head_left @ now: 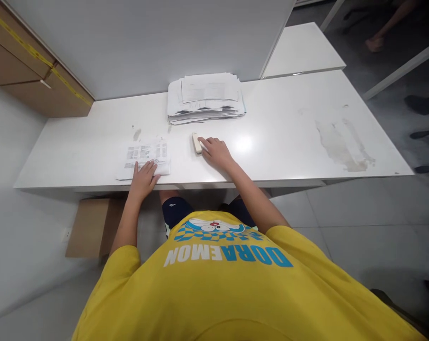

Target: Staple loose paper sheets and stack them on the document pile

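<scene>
My left hand (pixel 143 181) lies flat on a small stack of printed papers (pixel 143 154) near the front edge of the white desk, fingers spread. To the right, my right hand (pixel 216 152) has its fingers against a small cream-coloured stapler (pixel 196 143), which rests on the desk top. The fingertips touch the stapler's right side; a short white piece shows between finger and thumb, and I cannot tell what it is.
A thick pile of papers (pixel 205 97) stands behind, against the grey partition (pixel 157 42). Cardboard boxes with yellow tape (pixel 68 90) are at the back left; another box (pixel 88 227) sits below the desk. Stains (pixel 345 147) mark the desk's right end. Another person's foot (pixel 374 45) shows far right.
</scene>
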Demonstrator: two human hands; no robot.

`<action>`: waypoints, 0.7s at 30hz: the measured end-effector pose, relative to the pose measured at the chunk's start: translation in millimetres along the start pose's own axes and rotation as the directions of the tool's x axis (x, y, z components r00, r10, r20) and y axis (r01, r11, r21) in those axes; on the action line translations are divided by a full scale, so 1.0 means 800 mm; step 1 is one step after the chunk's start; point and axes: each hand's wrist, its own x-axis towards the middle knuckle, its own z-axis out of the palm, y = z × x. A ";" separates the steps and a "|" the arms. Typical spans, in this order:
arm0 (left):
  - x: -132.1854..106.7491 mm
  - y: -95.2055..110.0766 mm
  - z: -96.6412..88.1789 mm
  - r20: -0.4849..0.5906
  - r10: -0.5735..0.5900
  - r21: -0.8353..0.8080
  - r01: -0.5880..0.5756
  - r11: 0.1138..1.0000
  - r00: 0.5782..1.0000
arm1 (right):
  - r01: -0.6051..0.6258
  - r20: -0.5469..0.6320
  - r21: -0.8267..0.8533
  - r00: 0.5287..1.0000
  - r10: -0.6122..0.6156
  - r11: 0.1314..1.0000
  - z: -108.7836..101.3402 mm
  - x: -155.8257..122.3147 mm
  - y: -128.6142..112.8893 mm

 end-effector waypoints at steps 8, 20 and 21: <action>-0.022 0.060 0.012 -0.185 0.037 -0.101 -0.056 0.993 0.982 | -0.057 -0.078 0.033 0.995 0.060 0.998 0.020 0.040 -0.006; 0.003 0.207 0.117 -0.098 0.319 -0.071 -0.327 0.943 0.943 | -0.096 -0.238 0.771 0.874 0.424 0.630 0.024 -0.051 0.044; 0.008 0.210 0.122 -0.081 0.312 -0.085 -0.319 0.944 0.946 | -0.088 -0.261 0.749 0.872 0.414 0.657 0.020 -0.067 0.046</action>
